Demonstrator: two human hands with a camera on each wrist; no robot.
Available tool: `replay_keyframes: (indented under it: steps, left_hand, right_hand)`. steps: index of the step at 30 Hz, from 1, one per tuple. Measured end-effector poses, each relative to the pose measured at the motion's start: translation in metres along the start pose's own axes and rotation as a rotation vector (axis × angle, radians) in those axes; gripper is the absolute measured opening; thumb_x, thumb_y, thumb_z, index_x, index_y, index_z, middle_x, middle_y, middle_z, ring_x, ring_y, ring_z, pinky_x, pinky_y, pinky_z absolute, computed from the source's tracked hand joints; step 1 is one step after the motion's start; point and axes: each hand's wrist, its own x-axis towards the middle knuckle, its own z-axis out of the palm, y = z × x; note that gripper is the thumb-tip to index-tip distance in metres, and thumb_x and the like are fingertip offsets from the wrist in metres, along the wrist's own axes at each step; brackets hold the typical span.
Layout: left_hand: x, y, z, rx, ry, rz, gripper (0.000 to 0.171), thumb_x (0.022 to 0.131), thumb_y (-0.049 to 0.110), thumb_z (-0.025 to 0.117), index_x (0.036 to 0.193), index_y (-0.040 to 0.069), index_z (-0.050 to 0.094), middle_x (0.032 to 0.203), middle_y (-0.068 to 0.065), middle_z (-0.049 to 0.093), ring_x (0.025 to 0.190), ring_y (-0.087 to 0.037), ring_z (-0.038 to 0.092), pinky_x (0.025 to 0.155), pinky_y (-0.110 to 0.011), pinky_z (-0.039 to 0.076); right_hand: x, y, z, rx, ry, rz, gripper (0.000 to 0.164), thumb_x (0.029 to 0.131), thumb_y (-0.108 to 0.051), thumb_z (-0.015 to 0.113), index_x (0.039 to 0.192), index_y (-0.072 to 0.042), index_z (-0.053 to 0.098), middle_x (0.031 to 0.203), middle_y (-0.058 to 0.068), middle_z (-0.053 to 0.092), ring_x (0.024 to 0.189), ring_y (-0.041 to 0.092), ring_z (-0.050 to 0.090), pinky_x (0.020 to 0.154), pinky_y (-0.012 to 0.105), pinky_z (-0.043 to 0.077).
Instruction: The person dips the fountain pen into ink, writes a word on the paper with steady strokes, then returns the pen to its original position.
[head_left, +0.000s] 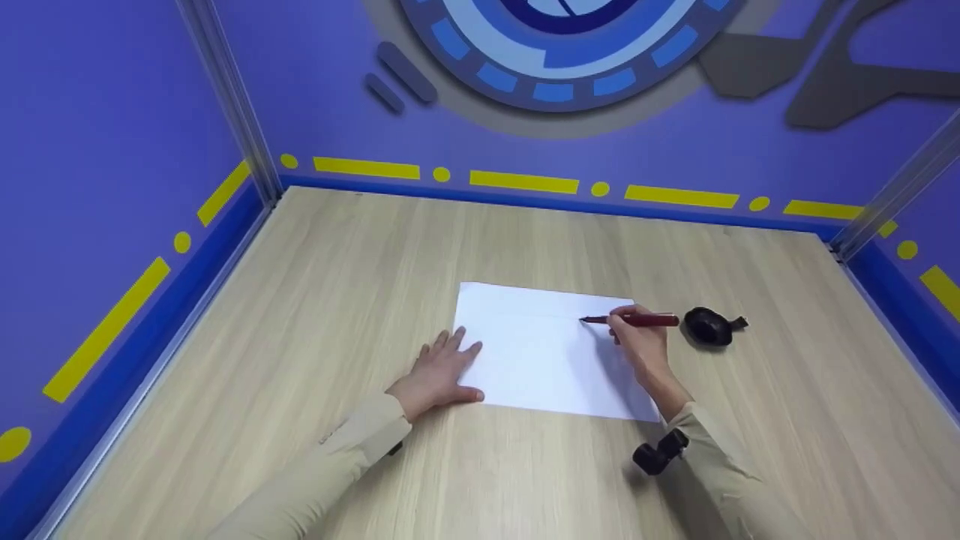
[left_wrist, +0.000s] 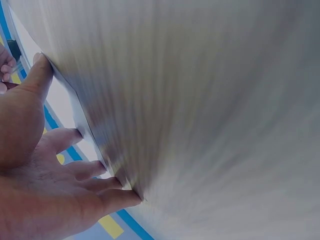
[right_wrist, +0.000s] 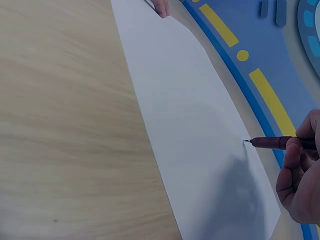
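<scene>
A white sheet of paper (head_left: 532, 367) lies flat on the wooden table. My left hand (head_left: 439, 375) rests on its left edge with fingers spread, thumb near the lower left corner. In the left wrist view the fingertips (left_wrist: 131, 196) press down along the paper's edge and the table beside it. My right hand (head_left: 641, 345) pinches a dark red pen (head_left: 651, 320) between thumb and fingers over the paper's upper right part. The pen's pointed metal nib (right_wrist: 247, 141) is at the paper's surface; whether it touches I cannot tell. A faint line crosses the upper paper.
Right of the right hand sits a small black rounded object (head_left: 708, 328) with a short tab; its kind is unclear. A black device (head_left: 660, 452) is at the right wrist. Blue panels (head_left: 300, 90) with yellow marks wall the table (head_left: 337, 262) at the back and sides.
</scene>
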Motion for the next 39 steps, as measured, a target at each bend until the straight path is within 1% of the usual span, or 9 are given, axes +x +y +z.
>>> replay_keyframes:
  steps: [5,9,15,18,23,27,31,39]
  left_hand:
    - [-0.004,-0.002,0.004,-0.01,-0.006,-0.008,0.081,0.08,0.04,0.07,0.146,0.013,0.033,0.157,-0.016,0.014,0.144,-0.042,0.011,0.115,-0.059,0.015]
    - [-0.005,-0.003,0.006,-0.013,-0.014,-0.017,0.081,0.08,0.04,0.069,0.147,0.014,0.031,0.158,-0.016,0.013,0.145,-0.041,0.01,0.116,-0.058,0.014]
    - [-0.004,-0.003,0.003,-0.024,-0.01,-0.014,0.081,0.081,0.041,0.069,0.147,0.014,0.03,0.158,-0.015,0.012,0.145,-0.04,0.008,0.117,-0.058,0.013]
    - [-0.004,-0.003,0.003,-0.024,-0.007,-0.008,0.081,0.081,0.041,0.069,0.147,0.014,0.031,0.158,-0.015,0.012,0.145,-0.041,0.008,0.116,-0.058,0.013]
    - [-0.004,-0.003,0.001,-0.013,-0.009,-0.001,0.081,0.081,0.041,0.069,0.147,0.014,0.03,0.158,-0.016,0.012,0.145,-0.042,0.009,0.116,-0.059,0.014]
    - [-0.003,-0.002,0.0,-0.002,-0.01,0.002,0.082,0.08,0.041,0.069,0.147,0.013,0.031,0.158,-0.016,0.013,0.144,-0.042,0.01,0.115,-0.06,0.014]
    - [-0.001,0.0,-0.001,0.004,-0.014,0.004,0.082,0.08,0.042,0.069,0.147,0.013,0.031,0.158,-0.016,0.013,0.145,-0.042,0.009,0.115,-0.06,0.014]
    - [-0.001,0.001,-0.001,-0.011,-0.023,0.004,0.082,0.081,0.041,0.068,0.148,0.014,0.029,0.158,-0.015,0.01,0.145,-0.041,0.007,0.116,-0.059,0.012]
  right_hand:
    - [-0.001,0.005,-0.004,-0.011,-0.008,0.027,0.017,0.082,-0.01,0.059,0.096,0.0,0.063,0.057,-0.009,0.057,0.055,0.007,0.053,0.051,0.018,0.042]
    - [-0.001,0.007,-0.007,-0.012,-0.008,0.026,0.021,0.083,-0.01,0.058,0.099,0.002,0.062,0.059,-0.009,0.057,0.058,0.008,0.055,0.054,0.018,0.044]
    - [0.0,0.006,-0.014,-0.038,0.012,0.029,0.025,0.083,-0.012,0.058,0.103,0.003,0.063,0.058,-0.012,0.057,0.057,0.005,0.054,0.054,0.017,0.044]
    - [0.001,0.006,-0.017,-0.021,0.031,0.046,0.027,0.082,-0.011,0.058,0.105,0.003,0.063,0.058,-0.012,0.057,0.056,0.004,0.053,0.054,0.017,0.043]
    - [0.002,0.008,-0.02,0.017,0.051,0.056,0.027,0.081,-0.01,0.058,0.104,0.004,0.062,0.058,-0.01,0.059,0.055,0.005,0.054,0.053,0.017,0.044]
    - [0.003,0.007,-0.023,-0.003,0.047,0.041,0.026,0.082,-0.011,0.058,0.104,0.004,0.062,0.058,-0.009,0.059,0.056,0.006,0.055,0.054,0.019,0.044]
    - [0.002,0.007,-0.027,-0.014,0.061,0.035,0.026,0.082,-0.011,0.058,0.104,0.003,0.062,0.06,-0.009,0.059,0.058,0.006,0.056,0.054,0.018,0.045]
    - [0.002,0.007,-0.033,-0.004,0.089,0.065,0.026,0.082,-0.012,0.058,0.104,0.002,0.062,0.058,-0.01,0.058,0.056,0.005,0.054,0.051,0.017,0.042]
